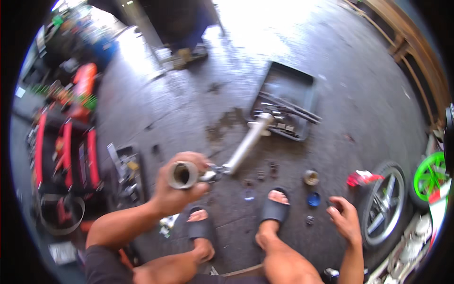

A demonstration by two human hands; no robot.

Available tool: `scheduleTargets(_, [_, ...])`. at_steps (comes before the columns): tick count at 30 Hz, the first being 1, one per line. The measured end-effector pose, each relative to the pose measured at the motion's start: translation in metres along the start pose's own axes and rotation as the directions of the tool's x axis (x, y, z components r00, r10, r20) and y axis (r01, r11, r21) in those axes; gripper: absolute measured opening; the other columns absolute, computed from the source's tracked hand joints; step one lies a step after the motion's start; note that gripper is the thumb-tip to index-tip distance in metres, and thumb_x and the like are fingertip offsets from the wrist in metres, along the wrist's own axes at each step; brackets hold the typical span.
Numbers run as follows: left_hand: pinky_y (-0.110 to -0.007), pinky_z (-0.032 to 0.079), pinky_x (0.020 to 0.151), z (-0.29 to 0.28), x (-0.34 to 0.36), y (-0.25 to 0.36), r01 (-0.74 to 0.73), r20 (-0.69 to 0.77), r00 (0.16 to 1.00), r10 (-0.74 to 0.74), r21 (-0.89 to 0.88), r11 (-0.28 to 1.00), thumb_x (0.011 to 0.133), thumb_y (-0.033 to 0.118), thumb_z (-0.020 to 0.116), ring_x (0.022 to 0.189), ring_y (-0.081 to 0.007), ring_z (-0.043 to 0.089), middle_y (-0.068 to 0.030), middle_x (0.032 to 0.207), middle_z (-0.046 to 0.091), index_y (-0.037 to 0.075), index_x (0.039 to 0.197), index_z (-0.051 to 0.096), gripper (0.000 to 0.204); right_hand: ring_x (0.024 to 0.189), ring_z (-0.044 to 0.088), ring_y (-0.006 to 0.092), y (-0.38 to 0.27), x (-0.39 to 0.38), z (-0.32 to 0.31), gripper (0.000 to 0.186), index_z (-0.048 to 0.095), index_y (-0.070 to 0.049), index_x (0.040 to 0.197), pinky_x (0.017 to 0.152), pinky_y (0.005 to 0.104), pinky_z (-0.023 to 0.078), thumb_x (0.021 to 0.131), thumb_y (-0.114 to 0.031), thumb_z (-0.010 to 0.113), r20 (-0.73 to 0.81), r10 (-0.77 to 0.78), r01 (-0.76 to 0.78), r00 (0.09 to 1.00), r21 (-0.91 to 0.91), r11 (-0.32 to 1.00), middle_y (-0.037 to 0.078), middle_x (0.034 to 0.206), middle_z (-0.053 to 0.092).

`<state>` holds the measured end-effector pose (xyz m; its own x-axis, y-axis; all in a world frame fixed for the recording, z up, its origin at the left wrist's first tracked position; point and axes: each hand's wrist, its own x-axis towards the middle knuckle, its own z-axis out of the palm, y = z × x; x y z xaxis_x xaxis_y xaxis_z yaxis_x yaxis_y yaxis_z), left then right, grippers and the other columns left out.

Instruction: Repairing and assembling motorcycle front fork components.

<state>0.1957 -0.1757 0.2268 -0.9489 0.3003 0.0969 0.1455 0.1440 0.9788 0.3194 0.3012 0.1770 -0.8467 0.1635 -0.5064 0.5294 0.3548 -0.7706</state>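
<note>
Left grip (165, 190) closed around tube (183, 175)

A silver-spoked wheel (386, 203) with a black tire sits at the right of a grey floor (179, 111), near a bright green wheel (432, 176) and a red-and-white bundle (363, 178). A brown wooden frame (401, 45) lines the upper right edge. At left, a red-barred black rack (68, 154) stands near a blurred orange object (85, 80), with a cluttered tray (125, 151) close by.
</note>
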Motion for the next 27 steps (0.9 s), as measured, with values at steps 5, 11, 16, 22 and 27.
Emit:
scheduleTargets(5, [-0.040,0.052,0.100,0.019,-0.064,-0.033,-0.100,-0.156,0.983,0.100,0.005,0.995,0.081,0.003,0.083,0.115,-0.0242,0.066,-0.0110,0.120,0.068,0.009,0.110,0.064,0.035,0.074,0.062,0.0103,-0.039,-0.008,0.037,0.035,0.065,0.004,0.125,0.066,0.0276,0.051,0.091,-0.004,0.069,0.192,-0.102,0.134,0.976,-0.159,0.978,0.004,0.087,0.068])
scheduleTargets(11, [-0.039,0.050,0.098,0.061,-0.101,-0.096,-0.263,-0.377,0.897,0.230,-0.038,0.964,0.084,0.003,0.084,0.113,-0.0277,0.063,-0.0122,0.123,0.062,0.007,0.115,0.060,0.040,0.081,0.064,0.0090,-0.159,-0.018,0.103,0.067,0.056,0.002,0.141,0.072,0.0238,0.051,0.078,0.000,0.078,0.464,-0.230,0.392,0.855,-0.289,0.874,0.007,0.103,0.068])
scheduleTargets(16, [-0.044,0.047,0.100,0.076,-0.112,-0.130,-0.270,-0.490,0.836,0.245,0.022,0.963,0.079,0.001,0.084,0.117,-0.0364,0.058,-0.0149,0.123,0.058,0.006,0.119,0.056,0.049,0.117,0.061,0.0220,-0.192,-0.025,0.213,0.126,0.024,-0.007,0.168,0.095,0.0355,0.052,0.061,-0.004,0.092,0.613,-0.480,0.753,0.627,-0.321,0.574,0.014,0.148,0.054])
scheduleTargets(22, [-0.051,0.040,0.118,0.056,-0.135,-0.127,-0.152,-0.361,0.913,0.189,0.129,0.980,0.083,0.017,0.082,0.143,-0.0460,0.046,-0.0249,0.153,0.046,0.003,0.149,0.045,0.077,0.122,0.063,0.0407,-0.171,-0.009,0.289,0.103,0.031,0.003,0.161,0.106,0.0472,0.050,0.074,-0.004,0.086,0.694,-0.629,0.935,0.350,-0.299,0.191,0.025,0.133,0.063])
scheduleTargets(27, [-0.049,0.047,0.100,-0.021,-0.201,-0.159,0.208,-0.465,0.885,-0.023,0.350,0.913,0.091,0.027,0.076,0.103,-0.0358,0.069,-0.0163,0.105,0.073,0.008,0.113,0.073,0.029,0.112,0.067,0.0382,-0.173,-0.008,0.292,0.100,0.032,0.003,0.160,0.100,0.0458,0.052,0.075,-0.004,0.085,0.704,-0.594,0.920,0.390,-0.265,0.290,0.021,0.122,0.066])
